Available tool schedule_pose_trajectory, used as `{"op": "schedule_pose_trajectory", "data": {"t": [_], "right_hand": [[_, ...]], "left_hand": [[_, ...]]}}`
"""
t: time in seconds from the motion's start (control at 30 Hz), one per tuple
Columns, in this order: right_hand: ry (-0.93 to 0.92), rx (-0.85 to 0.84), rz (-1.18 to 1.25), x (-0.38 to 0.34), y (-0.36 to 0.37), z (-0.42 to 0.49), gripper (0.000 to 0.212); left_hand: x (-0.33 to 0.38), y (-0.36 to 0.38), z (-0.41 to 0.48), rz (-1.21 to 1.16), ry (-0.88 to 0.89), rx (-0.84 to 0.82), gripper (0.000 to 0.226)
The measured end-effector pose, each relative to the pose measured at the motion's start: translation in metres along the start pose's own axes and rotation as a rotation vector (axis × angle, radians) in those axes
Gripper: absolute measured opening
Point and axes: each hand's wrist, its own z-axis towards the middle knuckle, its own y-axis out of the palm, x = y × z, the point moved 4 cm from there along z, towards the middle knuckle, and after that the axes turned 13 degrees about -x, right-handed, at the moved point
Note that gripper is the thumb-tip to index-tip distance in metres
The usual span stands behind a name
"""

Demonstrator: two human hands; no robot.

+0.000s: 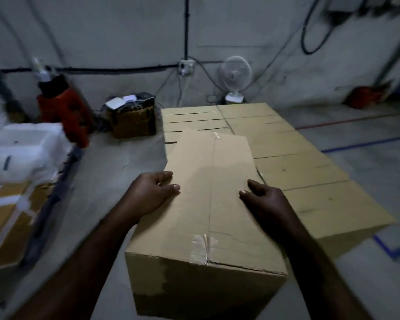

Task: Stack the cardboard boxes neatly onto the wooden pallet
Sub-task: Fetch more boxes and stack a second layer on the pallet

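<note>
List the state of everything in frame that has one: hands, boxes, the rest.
carried box: closed, seam taped, held at both sides, far end over the stack
left hand: grips the box's left edge, thumb on top
right hand: grips the box's right edge, thumb on top
stacked boxes: closed, one flat layer, side by side
small carton: open, contents sticking out
fan: upright by the wall; running or not, cannot tell

The brown cardboard box (208, 204) I hold is closed, taped at its seam, pointing to twelve o'clock; a flat layer of boxes (298, 162) lies at one o'clock.
</note>
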Motion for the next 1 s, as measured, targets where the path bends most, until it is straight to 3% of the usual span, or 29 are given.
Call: {"op": "schedule_pose_trajectory", "data": {"t": [0.23,0.47,0.67,0.9,1.0], "right_hand": [[0.119,0.219,0.013,0.042,-0.062,0.002,0.056],[0.286,0.432,0.09,0.068,-0.078,-0.008,0.049],[0.433,0.657,0.149,0.082,-0.047,-0.011,0.041],[0.534,0.939,0.293,0.067,0.025,-0.002,0.032],[0.567,1.035,0.334,0.06,0.05,-0.009,0.03]], "left_hand": [[0.04,0.055,0.097,0.078,0.121,-0.234,0.057],[0.054,0.099,0.168,0.115,0.205,-0.462,0.06],[0.051,0.12,0.222,0.228,0.312,-0.689,0.058],[0.04,0.11,0.271,0.386,0.467,-0.799,0.055],[0.03,0.112,0.28,0.334,0.47,-0.899,0.052]]}}
